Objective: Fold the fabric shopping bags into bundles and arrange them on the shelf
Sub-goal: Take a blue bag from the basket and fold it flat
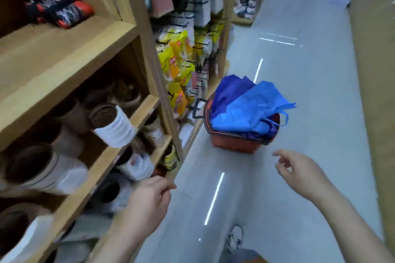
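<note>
Several blue fabric shopping bags [245, 107] lie crumpled in a red shopping basket [233, 145] on the aisle floor ahead. On the upper wooden shelf [64, 34] at the left lies one folded bundle [59, 10], patterned black, red and white. My left hand [149, 196] hangs low beside the shelf unit, fingers loosely curled, holding nothing. My right hand [299, 168] is stretched forward toward the basket, fingers relaxed and spread, a short way below and to the right of it. Neither hand touches a bag.
The lower shelves at the left hold rolled brown and white goods [113, 126]. Beyond them hang yellow packets [177, 66] on pegs. The grey tiled floor [299, 70] runs ahead between shelving on both sides. My shoe [235, 239] shows at the bottom.
</note>
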